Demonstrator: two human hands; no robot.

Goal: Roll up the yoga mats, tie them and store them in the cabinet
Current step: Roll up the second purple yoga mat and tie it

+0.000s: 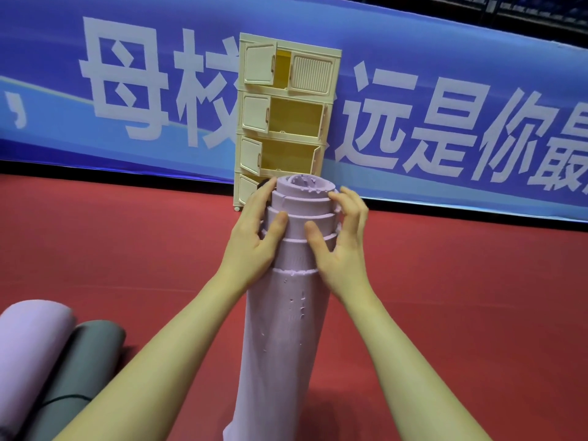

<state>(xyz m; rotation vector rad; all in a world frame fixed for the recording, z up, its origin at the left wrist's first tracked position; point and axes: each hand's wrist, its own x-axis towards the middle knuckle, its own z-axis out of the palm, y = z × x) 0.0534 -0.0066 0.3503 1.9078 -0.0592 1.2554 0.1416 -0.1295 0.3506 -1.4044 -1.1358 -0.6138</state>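
Both the left hand (254, 240) and right hand (342, 246) are gripping the telescoped top of the lilac mat (283, 329), standing upright just before the cabinet (286, 122), seemingly squaring the roll; tying likely comes next.

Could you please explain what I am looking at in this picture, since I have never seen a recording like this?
There is no machine here: a person wears a camera on the head, so the single picture looks forward and down along their own bare arms. The left hand and right hand grip the top of a purple yoga mat, rolled up and standing on end, its layers stepped like a telescope. On the red floor at lower left lie two more rolled mats, a lilac one and a grey one. Behind stands a cream cabinet with several doors open, in front of a blue banner.
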